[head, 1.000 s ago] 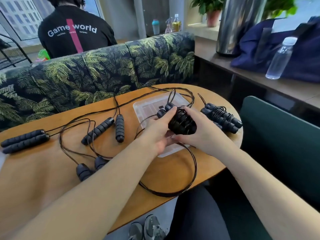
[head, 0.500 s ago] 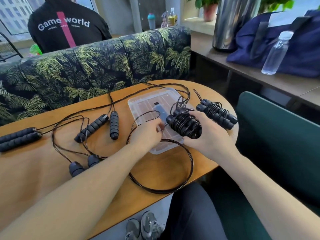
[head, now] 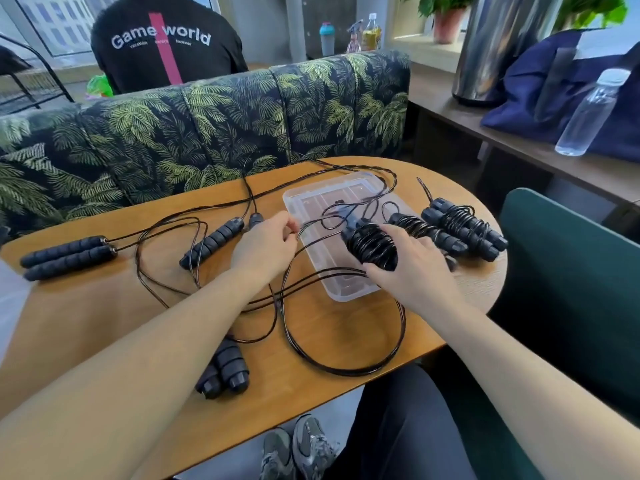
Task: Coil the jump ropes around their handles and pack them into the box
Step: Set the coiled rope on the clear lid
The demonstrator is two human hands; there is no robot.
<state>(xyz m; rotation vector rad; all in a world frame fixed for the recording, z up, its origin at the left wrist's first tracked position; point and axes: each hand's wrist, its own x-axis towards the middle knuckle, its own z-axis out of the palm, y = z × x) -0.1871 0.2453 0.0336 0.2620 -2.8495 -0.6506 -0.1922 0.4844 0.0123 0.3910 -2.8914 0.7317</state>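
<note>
My right hand grips a pair of black handles partly wound with black rope, held over the clear plastic box. My left hand pinches that rope's loose cord just left of the box. The free cord runs down into a big loop near the table's front edge. Two coiled jump ropes lie on the table right of the box. Uncoiled ropes lie to the left: a handle pair at the far left, one handle beside my left hand, another pair under my left forearm.
The wooden table ends in a rounded right edge. A palm-print sofa backs it, with a person in a black shirt behind. A green chair stands at right. A bench holds a water bottle and a blue bag.
My left hand has let go of the bundle and moved left, drawing the cord out. My right hand with the wound handles has shifted slightly right over the box.
</note>
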